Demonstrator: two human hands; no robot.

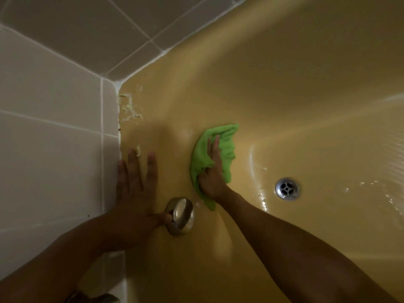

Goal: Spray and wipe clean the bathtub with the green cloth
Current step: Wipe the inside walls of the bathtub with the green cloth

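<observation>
Against bathtub [284, 84] wall, right hand [213, 173], fingers [215, 146] straight, presses green cloth [227, 149].

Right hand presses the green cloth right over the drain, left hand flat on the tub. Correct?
Not over the drain. The head view shows the right hand pressing the green cloth on the wall of the tub, apart from the uncovered drain. The left hand does lie flat on the tub.
</observation>
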